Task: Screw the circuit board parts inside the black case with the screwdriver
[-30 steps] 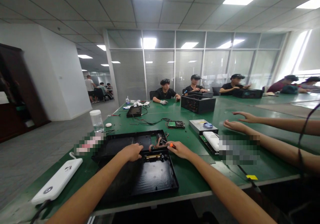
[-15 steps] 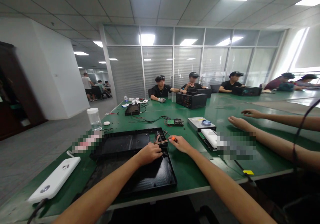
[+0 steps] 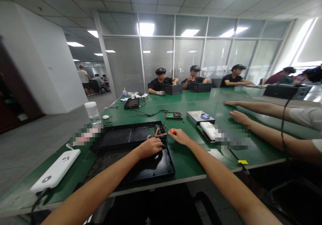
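Two black casing trays lie open before me, a rear tray and a glossy front tray. Ribbon wires and a bit of green circuit board show at the rear tray's right end. My left hand rests over the front tray, just below the wires, with its fingers curled; whatever they grip is hidden. Closed around the orange handle of a screwdriver is my right hand. The screwdriver's thin shaft points left toward the wires.
A clear jar and a white power bank lie left. Right are a metal disc drive, a white device and another person's forearms. Behind sits a circuit board. People with black cases sit opposite.
My view has shifted, and my hands stay almost in place. Across the table, a person's black case has moved left, closer to them. Another black case farther right has shifted right.
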A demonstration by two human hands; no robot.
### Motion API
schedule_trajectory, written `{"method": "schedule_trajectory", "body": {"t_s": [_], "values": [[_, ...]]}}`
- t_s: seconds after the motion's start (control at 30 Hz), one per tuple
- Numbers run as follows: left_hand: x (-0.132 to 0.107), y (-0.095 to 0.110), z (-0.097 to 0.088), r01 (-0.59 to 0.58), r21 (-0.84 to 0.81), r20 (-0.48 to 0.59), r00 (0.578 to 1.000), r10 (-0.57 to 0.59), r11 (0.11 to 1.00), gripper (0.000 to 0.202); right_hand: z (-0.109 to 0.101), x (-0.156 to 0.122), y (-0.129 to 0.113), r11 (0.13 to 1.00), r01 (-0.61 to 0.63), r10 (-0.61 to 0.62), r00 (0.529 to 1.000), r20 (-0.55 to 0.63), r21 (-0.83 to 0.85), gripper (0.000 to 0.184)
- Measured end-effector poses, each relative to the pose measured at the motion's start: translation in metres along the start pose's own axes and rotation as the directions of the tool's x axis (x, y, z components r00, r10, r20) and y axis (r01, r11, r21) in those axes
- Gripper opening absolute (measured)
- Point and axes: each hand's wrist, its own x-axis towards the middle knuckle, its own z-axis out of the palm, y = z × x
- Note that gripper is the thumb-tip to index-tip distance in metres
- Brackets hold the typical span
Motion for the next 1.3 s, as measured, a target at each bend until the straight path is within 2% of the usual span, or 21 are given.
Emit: {"method": "schedule_trajectory", "body": {"t_s": [0.23, 0.43, 0.57, 0.77, 0.9, 1.03, 1.17, 1.23, 1.3], "values": [[-0.001, 0.004, -0.007, 0.041, -0.073, -0.003, 0.999, -0.041, 0.997, 0.017, -0.001, -0.001, -0.001, 1.0, -0.001, 0.001, 1.0, 0.0, -0.022, 0.035], [-0.001, 0.006, -0.011, 0.126, -0.225, -0.078, 0.986, -0.147, 0.966, 0.017, -0.001, -0.001, -0.001, 0.999, 0.005, -0.005, 1.0, -0.002, -0.049, 0.036], [0.006, 0.009, -0.004, 0.188, -0.252, -0.131, 0.965, -0.226, 0.949, 0.021, 0.001, 0.001, 0.0, 0.999, -0.006, 0.006, 1.0, -0.01, -0.051, 0.037], [0.011, 0.01, 0.013, 0.24, -0.258, -0.058, 0.963, -0.263, 0.936, 0.018, 0.0, 0.002, 0.004, 0.999, -0.01, 0.009, 1.0, -0.018, -0.053, 0.038], [0.009, 0.008, 0.016, 0.32, -0.306, -0.063, 0.933, -0.354, 0.897, 0.016, -0.002, 0.001, 0.002, 0.999, -0.007, 0.006, 1.0, -0.019, -0.049, 0.038], [0.009, 0.008, 0.018, 0.339, -0.332, -0.063, 0.923, -0.38, 0.88, 0.016, -0.004, 0.001, 0.0, 1.0, -0.008, 0.008, 1.0, -0.016, -0.03, 0.035], [0.009, 0.008, 0.02, 0.321, -0.367, -0.081, 0.924, -0.374, 0.873, 0.016, -0.004, 0.003, 0.004, 0.998, -0.058, 0.06, 0.996, -0.06, 0.038, 0.024], [0.009, 0.007, 0.021, 0.317, -0.388, -0.097, 0.92, -0.38, 0.866, 0.016, -0.003, 0.004, 0.006, 0.983, -0.124, 0.135, 0.988, -0.077, 0.135, 0.026], [0.009, 0.007, 0.022, 0.322, -0.397, -0.106, 0.914, -0.391, 0.86, 0.017, -0.003, 0.006, 0.007, 0.94, -0.182, 0.2, 0.979, -0.034, 0.288, 0.029]]}}
